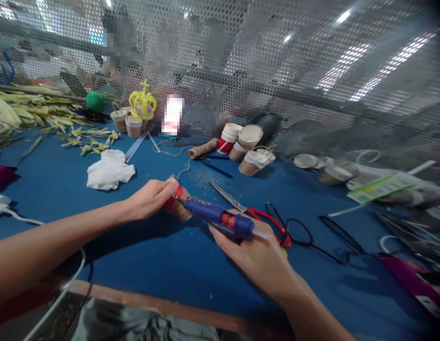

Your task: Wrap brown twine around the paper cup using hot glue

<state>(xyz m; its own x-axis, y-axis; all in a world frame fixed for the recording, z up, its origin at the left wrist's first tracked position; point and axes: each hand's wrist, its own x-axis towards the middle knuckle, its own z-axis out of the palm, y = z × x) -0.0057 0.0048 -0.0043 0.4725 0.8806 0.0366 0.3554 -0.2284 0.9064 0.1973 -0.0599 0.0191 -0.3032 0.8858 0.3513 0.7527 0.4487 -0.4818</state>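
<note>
Twine-wrapped cup (180, 210), a single one, was pinched in your left hand (152, 199) just left of the one pair of red-handled scissors (237, 201), while your right hand (257, 255) gripped one blue glue gun (212, 213) pointed at it. Beyond the scissors lay one roll of twine (203, 148), and well to their left one crumpled white cloth (110, 170). Your cup looked tilted, part bright red, part coarse brown.

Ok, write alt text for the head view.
A person's right hand holds a blue glue gun, its nozzle at a small red-and-brown cup held in the left hand. Red-handled scissors, a crumpled white cloth and brown-wrapped cups sit around them on a blue table.
</note>
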